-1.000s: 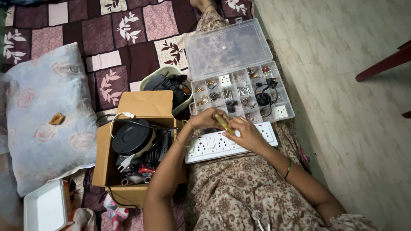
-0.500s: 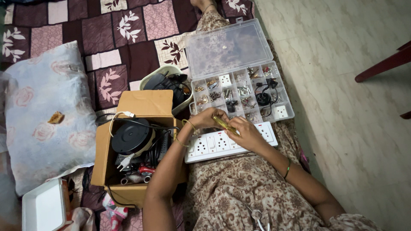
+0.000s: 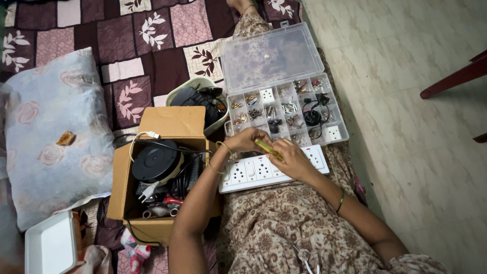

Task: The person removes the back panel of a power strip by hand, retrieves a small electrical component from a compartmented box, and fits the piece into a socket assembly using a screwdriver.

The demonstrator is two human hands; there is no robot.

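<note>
over the lap | left hand [image 3: 248, 140] and right hand [image 3: 286, 158] both clamped on yellow screwdriver [image 3: 268, 148] | white switchboard [image 3: 253, 170] lies beneath, parts organiser [image 3: 289, 109] open within reach

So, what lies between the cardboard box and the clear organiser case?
In the head view, a pale tub of dark cables sits between the cardboard box and the organiser case, touching both.
</note>
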